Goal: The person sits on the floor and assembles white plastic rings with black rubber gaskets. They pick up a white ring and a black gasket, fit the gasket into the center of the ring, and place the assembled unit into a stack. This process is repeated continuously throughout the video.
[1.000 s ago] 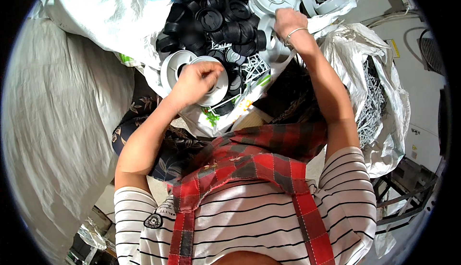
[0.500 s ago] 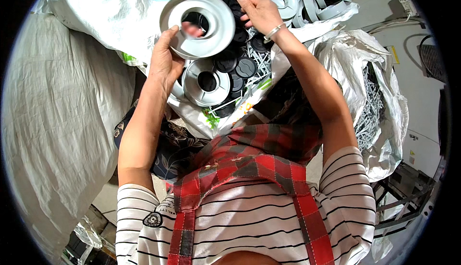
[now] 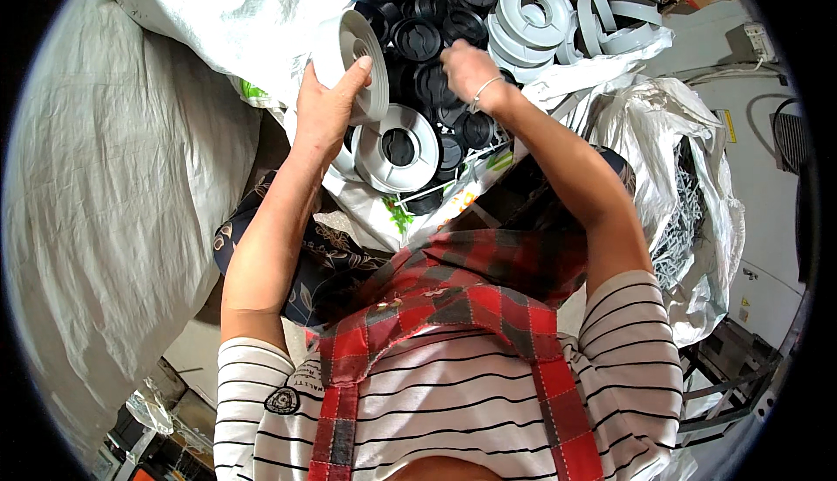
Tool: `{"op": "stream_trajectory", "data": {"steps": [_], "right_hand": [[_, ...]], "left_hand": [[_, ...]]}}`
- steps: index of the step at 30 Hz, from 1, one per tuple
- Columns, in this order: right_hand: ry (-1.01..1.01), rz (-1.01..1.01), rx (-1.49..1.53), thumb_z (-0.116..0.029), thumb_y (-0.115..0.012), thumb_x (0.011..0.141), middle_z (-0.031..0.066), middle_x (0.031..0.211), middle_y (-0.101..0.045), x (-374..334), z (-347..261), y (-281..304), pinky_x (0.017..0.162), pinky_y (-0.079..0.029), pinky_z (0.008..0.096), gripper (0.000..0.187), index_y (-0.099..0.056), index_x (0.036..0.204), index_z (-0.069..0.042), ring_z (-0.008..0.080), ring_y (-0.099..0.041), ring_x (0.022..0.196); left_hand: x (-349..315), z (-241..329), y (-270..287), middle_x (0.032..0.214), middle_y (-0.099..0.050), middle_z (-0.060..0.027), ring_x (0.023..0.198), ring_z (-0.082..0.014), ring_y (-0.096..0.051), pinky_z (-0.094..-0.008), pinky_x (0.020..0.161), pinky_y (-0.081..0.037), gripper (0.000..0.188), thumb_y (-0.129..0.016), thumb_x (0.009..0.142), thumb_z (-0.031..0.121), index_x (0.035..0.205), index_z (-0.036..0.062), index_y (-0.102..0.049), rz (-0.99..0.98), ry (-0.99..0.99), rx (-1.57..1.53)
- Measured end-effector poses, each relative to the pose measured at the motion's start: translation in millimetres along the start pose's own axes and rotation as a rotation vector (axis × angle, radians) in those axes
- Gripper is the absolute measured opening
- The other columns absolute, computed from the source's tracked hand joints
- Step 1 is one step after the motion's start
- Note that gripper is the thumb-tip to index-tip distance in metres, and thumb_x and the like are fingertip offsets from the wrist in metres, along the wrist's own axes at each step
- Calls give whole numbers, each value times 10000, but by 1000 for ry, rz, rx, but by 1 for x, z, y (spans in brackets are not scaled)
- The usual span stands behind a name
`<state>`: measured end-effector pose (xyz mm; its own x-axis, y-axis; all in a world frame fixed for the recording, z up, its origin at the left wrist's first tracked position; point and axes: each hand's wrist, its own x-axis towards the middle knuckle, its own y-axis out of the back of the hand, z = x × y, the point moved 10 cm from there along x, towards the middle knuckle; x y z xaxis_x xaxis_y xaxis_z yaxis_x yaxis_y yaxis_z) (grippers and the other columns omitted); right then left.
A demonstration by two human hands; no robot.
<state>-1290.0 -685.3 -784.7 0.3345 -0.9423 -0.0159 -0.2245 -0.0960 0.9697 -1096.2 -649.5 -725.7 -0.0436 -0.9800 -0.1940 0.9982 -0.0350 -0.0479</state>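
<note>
Gripped at its edge by my left hand (image 3: 324,113), a grey plastic flanged ring (image 3: 373,75) is tilted nearly on its side, its ridged outer wall toward the right. My thumb lies on that wall; the other fingers are mostly hidden behind it. My right hand (image 3: 471,73) is over a heap of black round plastic caps (image 3: 417,38). Its fingers look curled but are blurred, and whether they hold a cap does not show. Below the held ring lies another grey flanged ring (image 3: 370,151), with a black cap visible in its central hole.
Several grey rings (image 3: 534,10) are piled at the far right of the heap. A white sack (image 3: 131,219) fills the left side. At right, an open white bag (image 3: 649,123) holds thin grey plastic sticks (image 3: 684,211). A pale machine cabinet stands beyond it.
My left hand has turned the ring from facing me to nearly edge-on. My right hand has moved down slightly among the black caps, its fingers now more curled. The view has shifted a little.
</note>
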Motion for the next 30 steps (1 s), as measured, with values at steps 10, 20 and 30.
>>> {"op": "stream_trajectory", "data": {"steps": [10, 20, 30], "right_hand": [[-61, 410, 460, -185, -631, 830, 133, 894, -647, -8, 8, 97, 747, -495, 333, 192, -684, 958, -53, 274, -626, 814], [36, -68, 341, -447, -769, 648, 239, 1097, -505, -28, -54, 74, 906, -446, 377, 885, -417, 1260, 88, 363, -521, 1032], [271, 48, 397, -320, -750, 700, 231, 1110, -522, -44, -68, 82, 890, -461, 373, 693, -440, 1225, 8, 328, -551, 1032]], "left_hand": [[-3, -16, -18, 1011, -630, -118, 951, -191, -603, -352, 825, -509, 463, -572, 911, 375, 1139, -27, -540, -79, 87, -102], [-7, -34, -38, 949, -630, -73, 768, -123, -613, -261, 634, -505, 449, -591, 897, 400, 1092, -3, -550, -215, 255, -322], [-18, -28, -48, 1100, -607, -112, 951, -183, -607, -350, 838, -509, 493, -562, 916, 390, 1188, -18, -504, -350, 404, -298]]}}
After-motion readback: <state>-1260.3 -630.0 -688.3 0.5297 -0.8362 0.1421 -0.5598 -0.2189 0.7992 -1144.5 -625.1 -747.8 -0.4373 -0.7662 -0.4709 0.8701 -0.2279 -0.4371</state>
